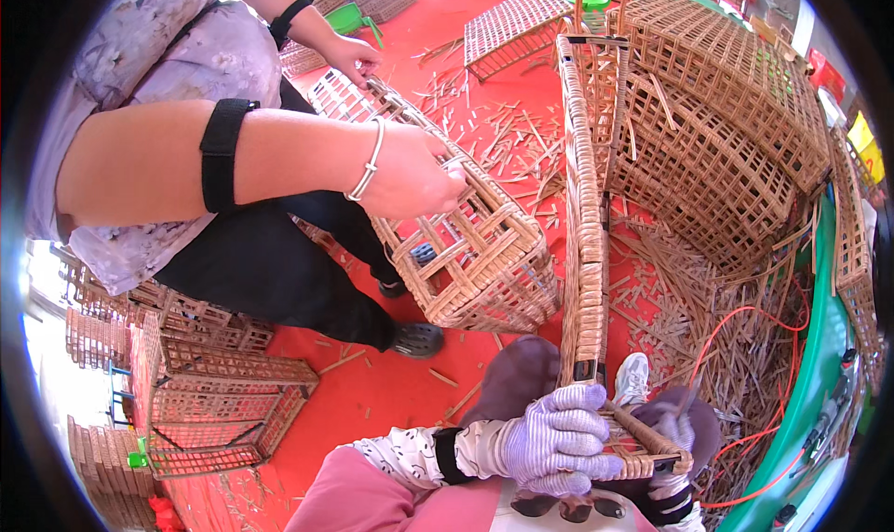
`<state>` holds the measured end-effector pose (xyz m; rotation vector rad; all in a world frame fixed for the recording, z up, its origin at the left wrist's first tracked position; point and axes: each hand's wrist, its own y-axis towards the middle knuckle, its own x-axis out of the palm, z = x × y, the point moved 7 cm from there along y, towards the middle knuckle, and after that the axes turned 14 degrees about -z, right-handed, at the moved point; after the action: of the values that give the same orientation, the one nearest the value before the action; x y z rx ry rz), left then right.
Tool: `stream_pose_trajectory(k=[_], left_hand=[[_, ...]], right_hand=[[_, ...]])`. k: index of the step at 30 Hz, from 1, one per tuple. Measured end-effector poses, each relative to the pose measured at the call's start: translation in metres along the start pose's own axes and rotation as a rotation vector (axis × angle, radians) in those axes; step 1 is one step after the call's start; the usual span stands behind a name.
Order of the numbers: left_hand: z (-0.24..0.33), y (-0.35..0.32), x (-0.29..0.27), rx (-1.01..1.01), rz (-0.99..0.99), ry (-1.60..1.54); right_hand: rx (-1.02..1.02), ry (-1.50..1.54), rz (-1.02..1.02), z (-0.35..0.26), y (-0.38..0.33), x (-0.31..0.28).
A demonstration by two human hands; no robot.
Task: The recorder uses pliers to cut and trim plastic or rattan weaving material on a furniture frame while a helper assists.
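Observation:
A tall woven wicker basket (587, 281) stands on its edge in front of me, its rim facing up toward me. My left hand (563, 439), in a pale purple knit glove, is closed around the near end of its woven rim. On the other side of that near end is my right hand (678, 424), also gloved. It is smeared by motion and partly hidden, so its fingers do not show clearly. At left, another person's hands (410, 174) rest on a second open-weave wicker basket (475, 253).
Stacked wicker baskets (717, 132) rise at the right, above a heap of cut cane strips (689, 299). An orange cord (736, 313) runs beside a green table edge (824, 290). More baskets (223, 402) stand at lower left. Loose strips litter the red floor (372, 402).

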<state>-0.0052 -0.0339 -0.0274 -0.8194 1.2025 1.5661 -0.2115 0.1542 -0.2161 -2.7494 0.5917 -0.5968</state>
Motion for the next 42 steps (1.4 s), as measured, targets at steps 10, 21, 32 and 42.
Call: stream_pose_trajectory(k=[10, 21, 32, 42], left_hand=[[0.052, 0.000, 0.040, 0.164, 0.206, -0.385], [-0.002, 0.006, -0.031, -0.245, 0.222, -0.121], [-0.068, -0.012, -0.055, -0.887, 0.253, 0.425], [-0.088, -0.014, -0.049, -0.906, 0.337, 0.145]], right_hand=[[0.071, -0.542, -0.709, -0.179, 0.118, 0.227], [0.244, -0.637, -0.972, -0.164, 0.167, 0.264], [0.252, -0.947, -1.094, -0.161, 0.190, 0.278], [0.326, -0.873, -1.215, -0.156, 0.194, 0.287]])
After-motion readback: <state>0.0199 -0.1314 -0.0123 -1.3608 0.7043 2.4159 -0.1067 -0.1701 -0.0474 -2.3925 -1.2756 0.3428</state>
